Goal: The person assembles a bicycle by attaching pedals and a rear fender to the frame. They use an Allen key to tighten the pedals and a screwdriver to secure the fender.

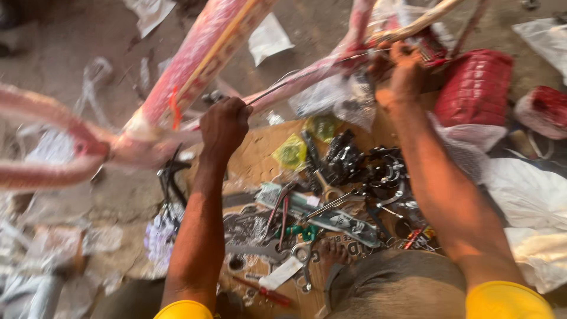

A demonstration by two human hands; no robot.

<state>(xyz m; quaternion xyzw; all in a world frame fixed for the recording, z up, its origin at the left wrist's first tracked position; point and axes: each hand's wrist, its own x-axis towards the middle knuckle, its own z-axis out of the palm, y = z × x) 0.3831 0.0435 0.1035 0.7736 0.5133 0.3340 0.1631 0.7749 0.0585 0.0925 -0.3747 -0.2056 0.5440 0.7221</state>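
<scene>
Cluttered floor [118, 201], blurred wrapped frame [195, 65] (fists [224, 121] closed)

Two bare hands are in view, one at centre [224, 121], one at upper right [403, 71]. One wrapped red bicycle frame [195, 56]. Two yellow-green packets [291, 152] lie mid-frame.

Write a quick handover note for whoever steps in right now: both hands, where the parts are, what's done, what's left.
Left hand: fisted around a thin steel cable beside the red plastic-wrapped bicycle frame.
Right hand: gripping the frame's far end, next to the red quilted seat.
Loose tools and black metal parts lie spread on the brown cardboard sheet below.
Done: frame is raised over the cardboard, cable in hand.
Left: wrapping still on the frame; parts still loose.
</scene>
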